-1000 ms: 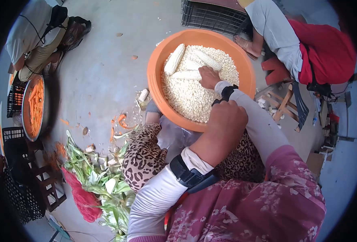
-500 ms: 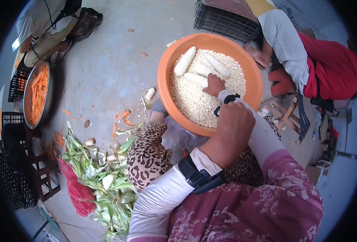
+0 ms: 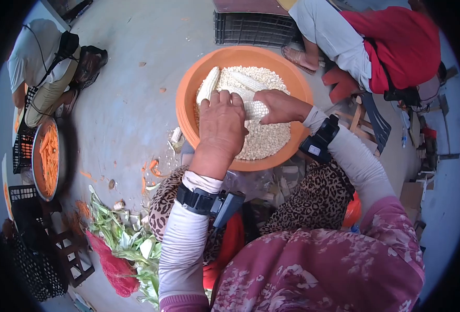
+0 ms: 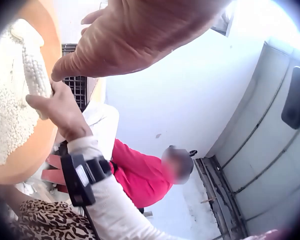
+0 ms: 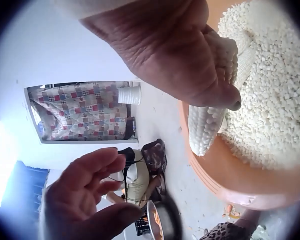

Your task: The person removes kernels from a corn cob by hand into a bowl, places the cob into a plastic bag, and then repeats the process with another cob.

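Note:
A large orange tub (image 3: 187, 104) holds loose white kernels (image 3: 264, 139) and several corn cobs, such as the one leaning on its far left side (image 3: 208, 86). My right hand (image 3: 282, 106) grips a white corn cob (image 3: 256, 109) above the kernels, its thumb along the near side. Kernels still cover the cob's free end (image 5: 204, 132) in the right wrist view. My left hand (image 3: 222, 122) hovers over the tub's left part and overlaps the cob in the head view. Seen from the right wrist, that left hand (image 5: 85, 195) is apart from the cob, its fingers loosely bent.
Corn husks (image 3: 128, 234) and a red mesh bag (image 3: 113, 268) lie on the floor at left. Farther left stands a metal basin of orange strips (image 3: 49, 151) near a seated person (image 3: 48, 62). Another person in red (image 3: 396, 47) sits beyond the tub by a black crate (image 3: 253, 28).
My right hand has lifted a cob it was reaching for among the kernels. My left hand has moved from beside the right wrist forward and left, over the tub.

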The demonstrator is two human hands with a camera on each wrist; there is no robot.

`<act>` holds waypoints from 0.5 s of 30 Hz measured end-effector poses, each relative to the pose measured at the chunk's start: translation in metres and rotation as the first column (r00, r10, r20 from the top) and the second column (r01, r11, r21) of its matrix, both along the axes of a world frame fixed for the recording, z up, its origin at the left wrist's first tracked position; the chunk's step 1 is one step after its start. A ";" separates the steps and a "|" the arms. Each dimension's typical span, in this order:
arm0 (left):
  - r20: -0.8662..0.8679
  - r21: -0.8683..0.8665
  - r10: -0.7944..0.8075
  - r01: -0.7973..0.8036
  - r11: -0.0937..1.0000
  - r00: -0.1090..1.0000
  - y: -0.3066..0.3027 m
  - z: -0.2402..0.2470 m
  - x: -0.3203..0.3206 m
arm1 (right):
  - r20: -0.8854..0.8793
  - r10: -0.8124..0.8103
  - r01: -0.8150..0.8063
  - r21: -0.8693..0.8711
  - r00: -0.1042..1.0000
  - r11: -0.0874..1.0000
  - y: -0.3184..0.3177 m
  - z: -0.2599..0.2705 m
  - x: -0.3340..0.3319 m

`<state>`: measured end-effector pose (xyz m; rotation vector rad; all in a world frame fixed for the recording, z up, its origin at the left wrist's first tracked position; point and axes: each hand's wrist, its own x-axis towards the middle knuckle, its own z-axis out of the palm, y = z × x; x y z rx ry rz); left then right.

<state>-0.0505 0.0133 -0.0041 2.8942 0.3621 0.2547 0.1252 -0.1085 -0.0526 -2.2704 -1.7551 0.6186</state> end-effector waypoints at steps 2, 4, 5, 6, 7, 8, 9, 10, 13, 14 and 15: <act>0.080 0.069 -0.058 0.053 0.996 0.995 0.000 -0.016 0.004 | -0.071 -0.003 0.006 0.038 0.997 0.999 -0.010 0.022 -0.013; 0.153 0.139 -0.121 0.100 0.985 0.981 -0.005 -0.013 0.010 | -0.111 -0.010 0.021 0.105 0.994 0.994 -0.019 0.031 -0.023; -0.015 0.025 -0.137 0.137 0.990 0.990 -0.009 -0.011 0.013 | -0.161 -0.016 0.037 0.127 0.987 0.991 -0.023 0.035 -0.027; -0.182 -0.092 -0.165 0.150 0.984 0.969 -0.013 -0.008 0.016 | -0.212 -0.020 0.052 0.148 0.977 0.988 -0.027 0.037 -0.029; -0.136 -0.061 -0.180 0.173 0.983 0.974 -0.014 -0.013 0.016 | -0.241 -0.047 0.085 0.149 0.969 0.985 -0.031 0.036 -0.031; -0.144 -0.057 -0.191 0.185 0.981 0.971 -0.016 -0.014 0.018 | -0.249 -0.057 0.098 0.154 0.967 0.983 -0.033 0.035 -0.031; -0.159 -0.086 -0.170 0.158 0.984 0.973 -0.018 -0.014 0.020 | -0.221 -0.040 0.078 0.164 0.974 0.983 -0.035 0.035 -0.030; -0.173 -0.115 -0.148 0.130 0.985 0.974 -0.019 -0.014 0.022 | -0.192 -0.022 0.056 0.173 0.981 0.983 -0.035 0.037 -0.030; -0.202 -0.104 -0.169 0.150 0.983 0.965 -0.017 -0.012 0.026 | -0.177 -0.029 0.051 0.123 0.984 0.991 -0.037 0.035 -0.029; -0.212 -0.100 -0.175 0.156 0.983 0.961 -0.016 -0.012 0.027 | -0.149 -0.021 0.040 0.125 0.989 0.991 -0.039 0.034 -0.031; -0.208 -0.097 -0.172 0.154 0.983 0.963 -0.015 -0.013 0.028 | -0.153 -0.027 0.048 0.130 0.988 0.990 -0.040 0.035 -0.033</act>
